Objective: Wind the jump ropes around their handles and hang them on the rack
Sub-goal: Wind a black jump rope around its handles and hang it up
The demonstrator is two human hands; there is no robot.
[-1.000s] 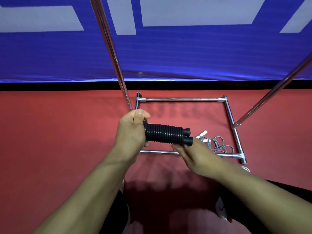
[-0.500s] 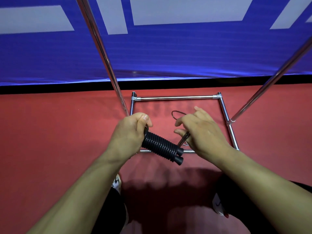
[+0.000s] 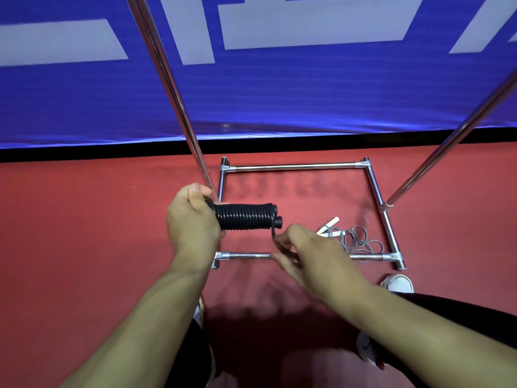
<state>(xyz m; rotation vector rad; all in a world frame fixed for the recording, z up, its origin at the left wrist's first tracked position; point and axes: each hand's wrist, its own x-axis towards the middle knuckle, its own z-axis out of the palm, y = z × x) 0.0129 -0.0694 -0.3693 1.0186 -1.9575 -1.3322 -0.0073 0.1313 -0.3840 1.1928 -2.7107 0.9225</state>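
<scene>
While the left hand (image 3: 193, 224) grips one end of the paired black handles (image 3: 246, 216), fingers curled round them and thumb on top, the right hand (image 3: 303, 249) pinches the short free tail of the black rope (image 3: 273, 236) just below the handles' far end. The bundle is held level in the air, in front of the person and above the near bar of the rack (image 3: 293, 166), whose chrome base frame sits on the red floor (image 3: 84, 233). Black cord covers the handles in tight, even turns from the left hand almost to the end caps, so the winding looks nearly done; this appears to be the final turn or the tuck. The next move probably calls for keeping the tail taut, slipping it under a turn so the coil cannot spring loose, then lifting the bundle to the rack. A second rope (image 3: 355, 238), grey with white handles, lies loose in a tangle inside the frame, not yet wound.
</scene>
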